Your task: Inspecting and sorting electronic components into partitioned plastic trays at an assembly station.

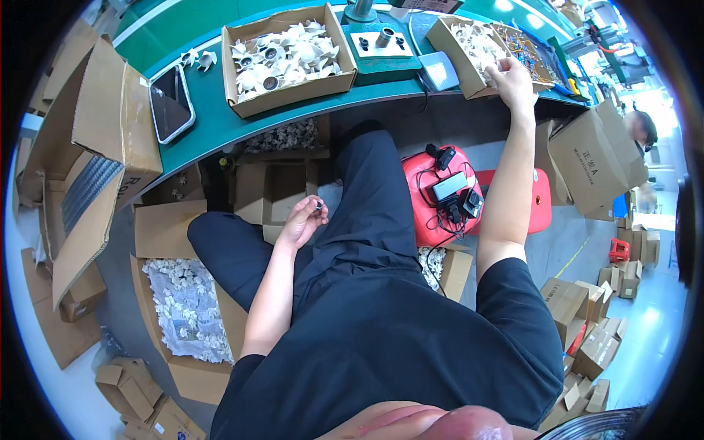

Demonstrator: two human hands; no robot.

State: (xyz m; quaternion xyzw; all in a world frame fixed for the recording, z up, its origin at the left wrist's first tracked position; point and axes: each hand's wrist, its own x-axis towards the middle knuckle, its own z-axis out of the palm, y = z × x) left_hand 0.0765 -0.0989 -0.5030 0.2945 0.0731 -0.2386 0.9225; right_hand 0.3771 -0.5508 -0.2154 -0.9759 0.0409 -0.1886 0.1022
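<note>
My left hand (299, 223) is held above my lap, its fingers closed round a small dark metal ring (318, 207). At the back right my right hand (513, 82) reaches over a shallow cardboard box (449, 53) of white plastic parts (475, 45). Its fingertips are pinched together at the box's near right side; whatever they hold is too small to make out. A second cardboard box (232, 73) at the bench's middle is heaped with white plastic fan wheels (290, 59), several showing dark round hubs. Two loose fan wheels (207, 60) lie left of it.
Between the boxes stands a green press base (383, 63) with a metal post, beside a small white box-shaped device (438, 72). A phone (172, 103) lies at the green bench's (220, 121) left. Cartons surround me; a red stool (433, 213) carries cables and electronics.
</note>
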